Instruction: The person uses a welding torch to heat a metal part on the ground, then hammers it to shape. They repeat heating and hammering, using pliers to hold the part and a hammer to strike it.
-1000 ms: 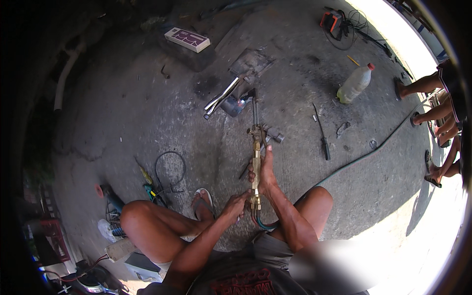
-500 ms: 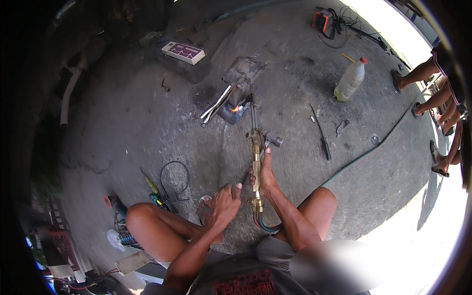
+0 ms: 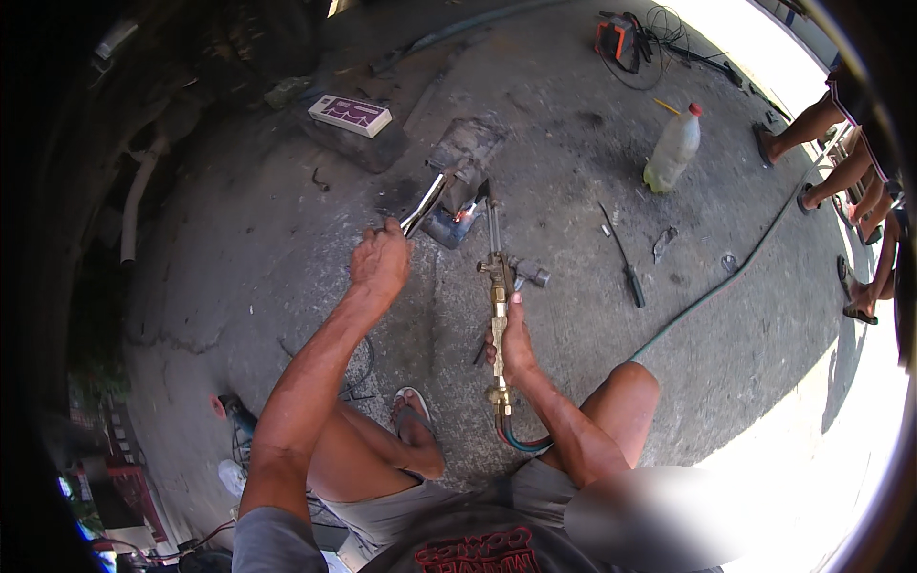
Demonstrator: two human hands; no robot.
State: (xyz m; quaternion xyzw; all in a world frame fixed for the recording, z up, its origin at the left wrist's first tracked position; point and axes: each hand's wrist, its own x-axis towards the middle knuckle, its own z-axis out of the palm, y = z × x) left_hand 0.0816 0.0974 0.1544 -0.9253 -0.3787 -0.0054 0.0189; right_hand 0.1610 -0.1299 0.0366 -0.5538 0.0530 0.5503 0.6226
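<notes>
My right hand [image 3: 517, 342] is closed around a brass gas torch [image 3: 498, 320], whose tip points at a dark bent metal piece [image 3: 446, 227]. A small orange glow shows on that metal beside the tip. The same hand also holds a hammer [image 3: 531, 273]; its head sticks out right of the torch and its handle passes behind. Farther left, my left hand [image 3: 382, 260] is closed on the handle end of silver pliers [image 3: 426, 201]. The pliers' far end meets the metal piece, which lies by a flat scorched plate [image 3: 468, 141]. Most of my left fingertips are hidden.
A long white and purple box [image 3: 351, 116] lies beyond the pliers. To the right are a screwdriver [image 3: 630, 277], a plastic bottle [image 3: 672, 151] with a red cap, and a hose [image 3: 707, 301]. Other people's legs [image 3: 812, 134] are at far right. An orange-black machine [image 3: 616, 43] stands behind.
My left hand has left the hammer handle and moved forward and left onto the pliers. The torch and hammer stay in my right hand. The glow on the metal looks smaller.
</notes>
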